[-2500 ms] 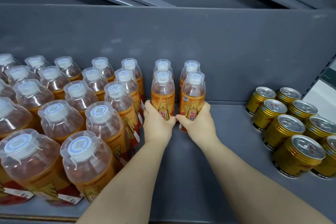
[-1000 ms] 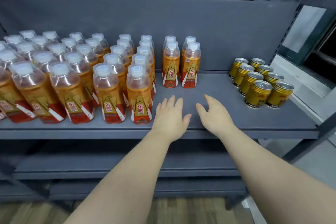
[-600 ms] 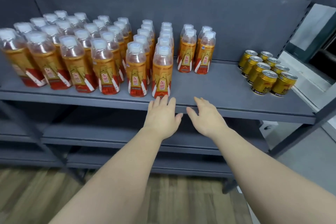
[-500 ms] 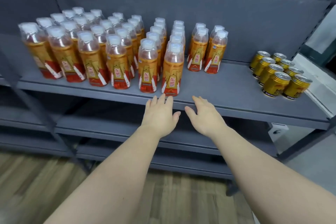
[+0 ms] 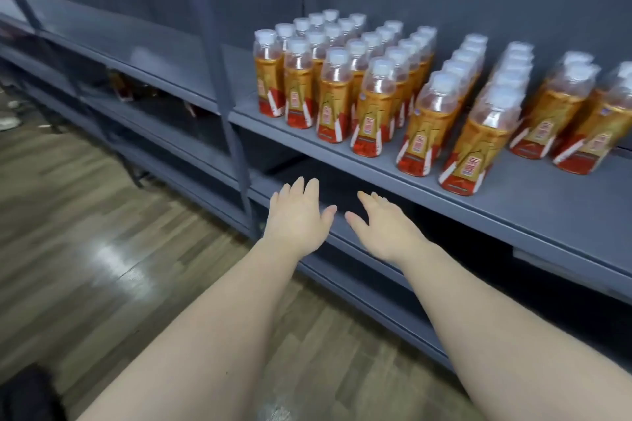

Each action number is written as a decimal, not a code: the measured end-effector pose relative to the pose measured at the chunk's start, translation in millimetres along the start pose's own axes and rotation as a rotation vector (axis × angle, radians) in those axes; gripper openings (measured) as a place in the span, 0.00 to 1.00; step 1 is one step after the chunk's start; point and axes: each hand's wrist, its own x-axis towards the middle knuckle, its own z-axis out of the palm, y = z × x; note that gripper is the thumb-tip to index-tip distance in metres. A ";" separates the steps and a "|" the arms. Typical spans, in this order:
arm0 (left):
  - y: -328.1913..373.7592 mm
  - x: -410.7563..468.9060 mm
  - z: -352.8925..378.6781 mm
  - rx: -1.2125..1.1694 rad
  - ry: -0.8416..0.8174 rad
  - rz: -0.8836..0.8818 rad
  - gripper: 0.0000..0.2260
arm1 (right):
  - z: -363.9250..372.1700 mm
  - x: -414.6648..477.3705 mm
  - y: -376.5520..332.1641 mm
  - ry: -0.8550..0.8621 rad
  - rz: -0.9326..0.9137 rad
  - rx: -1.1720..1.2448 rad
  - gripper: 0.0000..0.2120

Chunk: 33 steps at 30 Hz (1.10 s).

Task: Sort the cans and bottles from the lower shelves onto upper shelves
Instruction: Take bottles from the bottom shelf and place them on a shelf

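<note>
Reaching both arms toward the lower shelf (image 5: 343,240), you are holding your left hand (image 5: 297,215) and right hand (image 5: 386,229) flat, fingers (image 5: 312,187) spread and relaxed, gripping nothing. The bottles (image 5: 376,96) are standing in rows on the upper shelf (image 5: 533,212) above. They are looking full, so probably heavy, smooth and slippery; you are best taking each around its labelled waist, not the cap.

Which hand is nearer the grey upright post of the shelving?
Left. The left hand hovers just right of the upright post; the right hand is farther right, beyond the left one.
</note>
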 end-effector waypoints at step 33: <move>-438.5 72.1 -86.4 0.001 0.060 -0.518 0.23 | 150.7 265.0 -385.8 -0.261 -0.368 -0.151 0.32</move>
